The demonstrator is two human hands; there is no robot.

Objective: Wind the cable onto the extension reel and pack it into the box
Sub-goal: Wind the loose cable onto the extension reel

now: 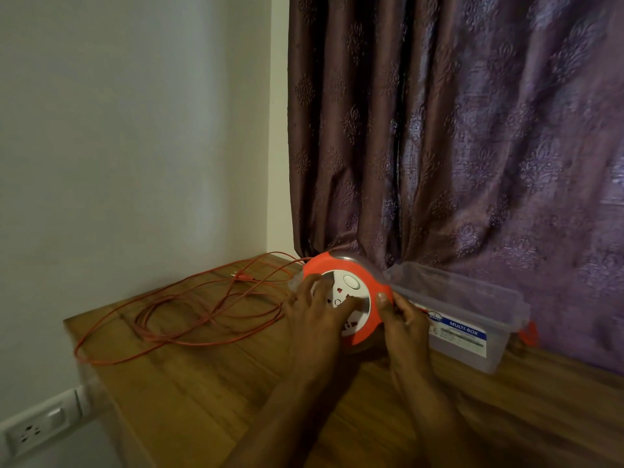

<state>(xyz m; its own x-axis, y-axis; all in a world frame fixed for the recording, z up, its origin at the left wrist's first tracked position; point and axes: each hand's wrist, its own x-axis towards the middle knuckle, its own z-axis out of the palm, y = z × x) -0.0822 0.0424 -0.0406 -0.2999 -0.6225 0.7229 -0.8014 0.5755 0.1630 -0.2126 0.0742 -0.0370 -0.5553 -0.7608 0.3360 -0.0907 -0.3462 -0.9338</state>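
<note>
An orange extension reel (364,282) with a white socket face stands tilted on the wooden table, near the curtain. My left hand (315,312) lies on the white face, fingers spread over the sockets. My right hand (401,315) grips the reel's right rim, thumb on the orange edge. The orange cable (189,312) lies in loose loops on the table to the left, its plug (240,275) near the back. A clear plastic box (472,315) with a blue "MULTI-BOX" label sits just right of the reel, open on top.
The wooden table (209,400) ends at its left edge, close to a white wall. A wall socket and switch (40,423) sit low at the left. A purple patterned curtain (472,130) hangs behind the reel and box.
</note>
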